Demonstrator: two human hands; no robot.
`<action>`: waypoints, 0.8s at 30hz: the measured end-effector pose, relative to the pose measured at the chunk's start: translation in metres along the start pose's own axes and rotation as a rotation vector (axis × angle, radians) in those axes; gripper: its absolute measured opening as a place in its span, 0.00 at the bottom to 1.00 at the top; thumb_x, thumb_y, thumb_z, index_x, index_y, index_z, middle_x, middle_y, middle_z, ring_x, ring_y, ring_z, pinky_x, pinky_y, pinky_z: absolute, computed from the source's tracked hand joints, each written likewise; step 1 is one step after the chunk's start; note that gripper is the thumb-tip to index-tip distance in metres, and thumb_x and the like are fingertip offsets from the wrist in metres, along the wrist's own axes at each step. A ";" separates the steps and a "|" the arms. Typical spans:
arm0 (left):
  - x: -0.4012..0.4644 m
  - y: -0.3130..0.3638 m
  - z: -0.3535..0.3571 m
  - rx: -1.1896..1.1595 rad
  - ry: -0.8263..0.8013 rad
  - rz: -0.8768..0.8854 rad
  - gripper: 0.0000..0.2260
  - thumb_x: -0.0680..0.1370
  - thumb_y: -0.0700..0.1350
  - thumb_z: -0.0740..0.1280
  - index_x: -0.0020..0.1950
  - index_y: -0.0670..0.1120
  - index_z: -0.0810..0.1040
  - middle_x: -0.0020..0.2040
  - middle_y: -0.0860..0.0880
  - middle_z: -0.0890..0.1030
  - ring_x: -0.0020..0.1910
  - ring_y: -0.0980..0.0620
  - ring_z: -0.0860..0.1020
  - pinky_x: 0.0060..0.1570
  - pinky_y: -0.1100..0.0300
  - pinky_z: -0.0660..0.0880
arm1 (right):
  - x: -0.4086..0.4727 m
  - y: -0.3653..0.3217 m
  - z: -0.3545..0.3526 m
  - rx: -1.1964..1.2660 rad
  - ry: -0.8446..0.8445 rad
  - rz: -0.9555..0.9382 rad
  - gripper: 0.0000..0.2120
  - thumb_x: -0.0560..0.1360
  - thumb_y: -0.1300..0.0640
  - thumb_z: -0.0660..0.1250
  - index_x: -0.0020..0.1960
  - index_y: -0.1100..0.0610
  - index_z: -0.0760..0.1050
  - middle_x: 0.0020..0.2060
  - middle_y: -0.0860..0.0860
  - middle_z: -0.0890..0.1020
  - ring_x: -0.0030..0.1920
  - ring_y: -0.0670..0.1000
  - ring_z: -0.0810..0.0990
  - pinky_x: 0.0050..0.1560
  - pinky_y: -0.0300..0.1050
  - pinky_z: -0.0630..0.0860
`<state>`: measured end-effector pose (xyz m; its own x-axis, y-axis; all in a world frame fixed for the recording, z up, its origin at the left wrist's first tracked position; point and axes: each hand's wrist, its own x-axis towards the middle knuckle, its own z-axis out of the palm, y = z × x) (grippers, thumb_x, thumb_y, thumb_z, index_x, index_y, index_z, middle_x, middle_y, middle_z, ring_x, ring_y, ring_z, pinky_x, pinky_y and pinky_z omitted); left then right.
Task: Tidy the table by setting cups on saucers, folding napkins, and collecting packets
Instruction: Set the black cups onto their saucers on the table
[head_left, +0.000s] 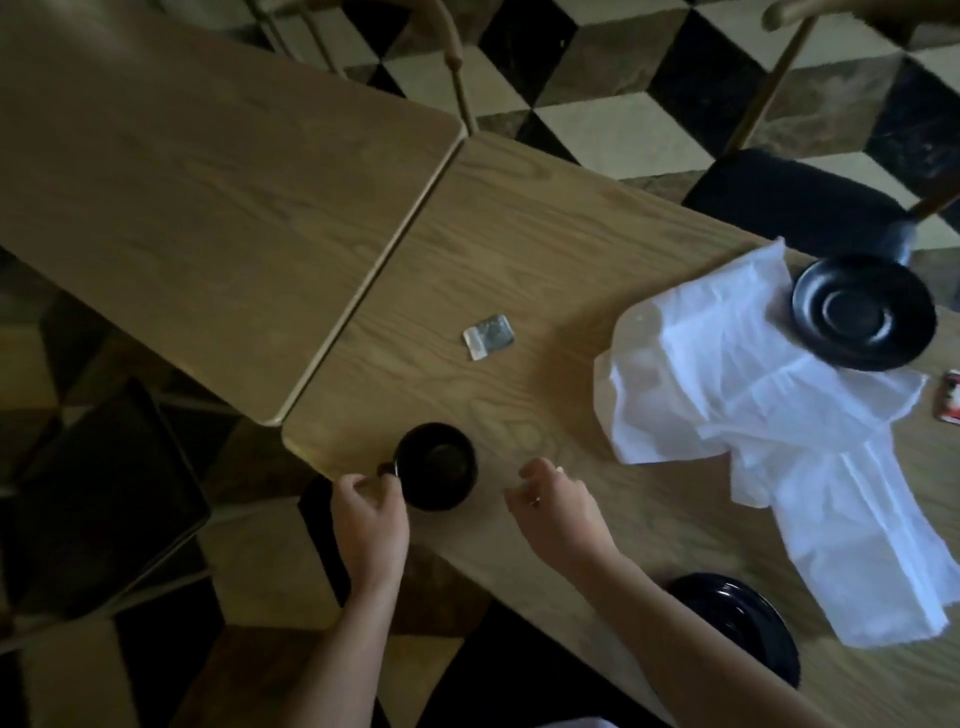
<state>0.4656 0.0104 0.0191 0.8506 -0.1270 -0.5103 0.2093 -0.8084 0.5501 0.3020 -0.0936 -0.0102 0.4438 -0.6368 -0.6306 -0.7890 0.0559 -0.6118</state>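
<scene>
- Left hand (370, 525): we see its fingers curled at the handle of the round black ceramic cup (436, 466) (near table corner).
- Right hand (553, 506): loosely curled, holding nothing, beside cup.
- Small silver foil packet (489, 336) lies mid-table (545, 234); crumpled white cloth napkin (769, 415) touches black round saucer (863, 312).

The scene was dimly lit throughout, and a brownish cast was laid over the wooden table (519, 249). The lower left of the frame was sunk in deep shadow, where little detail could be made out. The brightest area was found at the right, where the white napkin (727, 415) was nearly washed out, its folds softened by blur. Faint glare was seen on the rim of the black saucer (863, 312) at the right edge. Wide-angle distortion was evident: table edges were splayed toward the corners. Overall sharpness was low, and the small packet (489, 335) was rendered unreadable.
</scene>
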 end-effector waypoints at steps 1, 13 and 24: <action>0.006 0.001 -0.002 -0.003 -0.029 -0.032 0.20 0.81 0.54 0.64 0.70 0.48 0.68 0.63 0.44 0.75 0.56 0.46 0.77 0.56 0.45 0.78 | 0.008 -0.008 0.008 0.000 -0.026 -0.006 0.20 0.77 0.43 0.64 0.66 0.49 0.72 0.50 0.48 0.84 0.50 0.50 0.80 0.46 0.46 0.76; 0.031 -0.004 -0.006 -0.147 -0.370 -0.211 0.28 0.80 0.43 0.68 0.78 0.50 0.63 0.76 0.44 0.66 0.69 0.40 0.72 0.59 0.46 0.79 | 0.029 -0.034 0.044 0.130 -0.034 0.035 0.12 0.78 0.56 0.64 0.60 0.54 0.77 0.45 0.55 0.84 0.41 0.56 0.85 0.42 0.58 0.84; -0.084 0.009 0.048 0.136 -0.762 0.248 0.17 0.77 0.33 0.67 0.66 0.38 0.76 0.59 0.38 0.81 0.45 0.49 0.81 0.30 0.67 0.78 | -0.098 0.063 -0.017 0.370 0.308 0.224 0.10 0.75 0.58 0.65 0.53 0.49 0.81 0.35 0.46 0.84 0.31 0.43 0.83 0.35 0.43 0.81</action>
<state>0.3734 -0.0141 0.0355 0.2919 -0.6284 -0.7211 -0.0446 -0.7620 0.6460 0.2014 -0.0414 0.0209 0.0919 -0.7714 -0.6297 -0.6231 0.4487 -0.6406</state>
